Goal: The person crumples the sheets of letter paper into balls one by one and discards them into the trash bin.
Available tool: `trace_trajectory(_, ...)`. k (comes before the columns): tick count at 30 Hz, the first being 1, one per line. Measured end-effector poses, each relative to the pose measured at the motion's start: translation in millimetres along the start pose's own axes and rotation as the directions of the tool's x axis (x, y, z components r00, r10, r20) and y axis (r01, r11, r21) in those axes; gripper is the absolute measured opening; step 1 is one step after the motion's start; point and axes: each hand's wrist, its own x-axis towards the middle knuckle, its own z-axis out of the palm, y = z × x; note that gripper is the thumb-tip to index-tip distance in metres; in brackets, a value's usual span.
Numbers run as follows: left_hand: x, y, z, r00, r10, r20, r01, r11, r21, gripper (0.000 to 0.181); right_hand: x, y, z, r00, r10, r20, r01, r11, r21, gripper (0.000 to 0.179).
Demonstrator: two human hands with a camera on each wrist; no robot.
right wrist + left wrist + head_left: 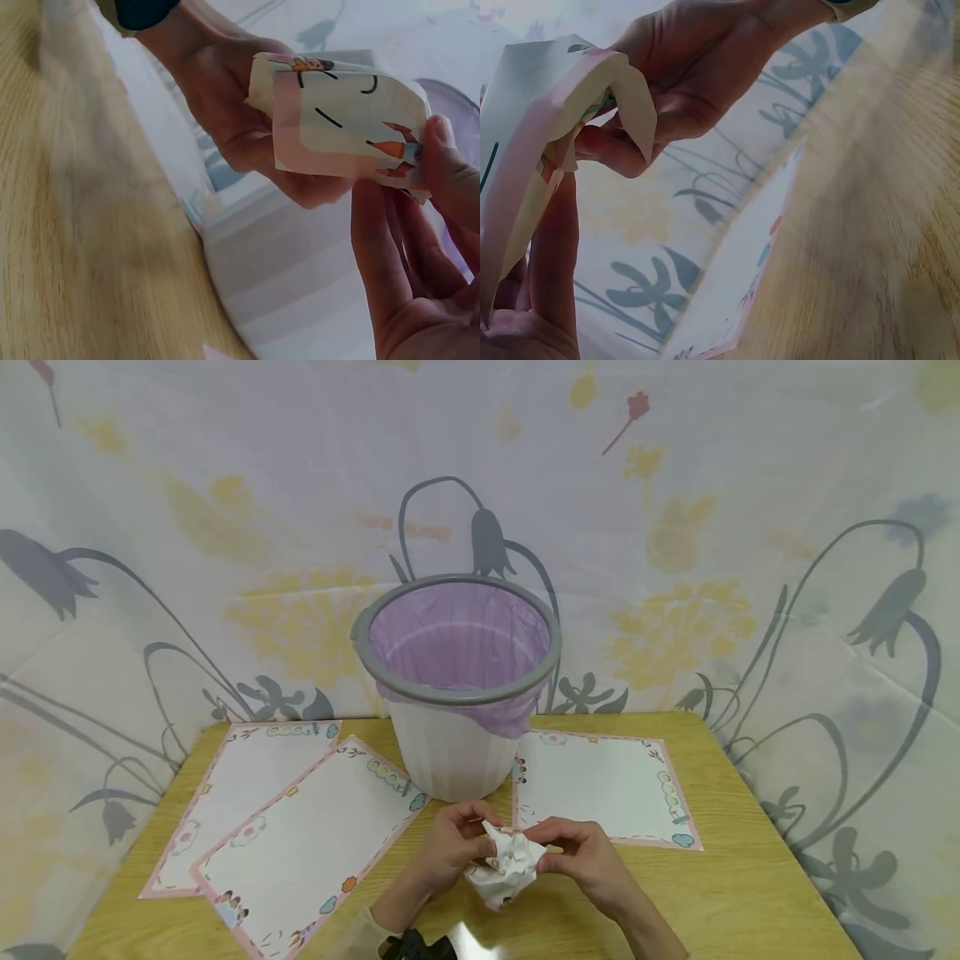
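A crumpled sheet of paper [512, 870] is held between both hands above the front of the table. My left hand [452, 847] pinches its left side, thumb in front. From the right, my right hand [588, 866] grips the opposite edge between thumb and fingers. In the right wrist view the folded paper [341, 124] shows a pink border and a small orange rocket print. A curled corner of the paper [636, 105] sticks out in the left wrist view. The palms are partly hidden behind it.
Right behind the hands stands a white waste bin [453, 752] with a grey rim and purple liner. Two overlapping pink-bordered sheets [315, 852] lie at the left, and another bordered sheet [600, 785] lies right of the bin. A patterned cloth [300, 485] hangs behind the wooden table [742, 893].
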Motion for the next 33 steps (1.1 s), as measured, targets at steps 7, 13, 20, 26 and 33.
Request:
trace_trajectory(7,0.1,1.3,4.3,0.995,0.085,-0.046,-0.079,0.99,0.117,0.018,1.2,-2,1,1.0,0.004,0.003,-0.004,1.0,-0.022,0.026)
trace_trajectory(13,2.2,0.1,5.6,0.985,0.172,-0.03,-0.168,0.98,0.108,0.036,3.9,-5,0,0.994,-0.005,0.106,0.008,0.999,-0.033,0.045)
trace_trajectory(20,4.2,-1.0,4.4,0.987,0.162,-0.008,-0.16,0.981,0.107,0.038,7.8,-7,-4,0.976,-0.045,0.213,0.062,0.995,-0.073,0.049)
trace_trajectory(26,8.5,4.7,7.8,0.982,0.189,-0.024,-0.177,0.951,0.254,0.031,5.3,-11,-5,0.983,0.022,0.181,-0.018,1.0,-0.022,0.06)
trace_trajectory(33,7.7,16.0,11.4,0.992,0.112,-0.056,-0.088,0.94,0.329,0.041,5.5,-11,-3,0.986,0.011,0.168,0.009,0.993,-0.115,0.06)
